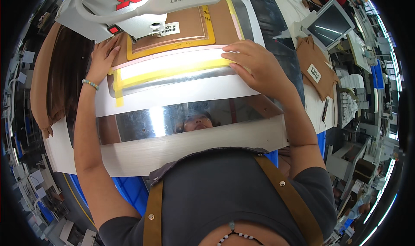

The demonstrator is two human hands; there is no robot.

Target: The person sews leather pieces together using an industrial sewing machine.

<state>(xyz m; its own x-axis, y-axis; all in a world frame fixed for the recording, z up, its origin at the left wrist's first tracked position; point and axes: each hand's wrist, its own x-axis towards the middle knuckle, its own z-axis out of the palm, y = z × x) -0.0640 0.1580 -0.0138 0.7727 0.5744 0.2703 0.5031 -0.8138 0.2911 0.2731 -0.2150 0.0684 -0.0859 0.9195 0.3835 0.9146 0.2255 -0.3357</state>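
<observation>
My left hand lies with fingers spread at the left edge of a tan sheet, beside the sewing machine head. At the sheet's near right corner rests my right hand, its fingers stretched out and thumb apart. Neither hand grips anything that I can see. On the sheet sits a yellow rectangular frame around a tan panel bearing a white label. Yellow tape runs along the near edge, over a white board. The machine head hides the frame's far left part.
A grey curved lamp crosses the machine. Nearer me is a shiny metal plate. Brown material hangs at the left. To the right stand a small monitor, stacked brown cut pieces and a dark-handled tool.
</observation>
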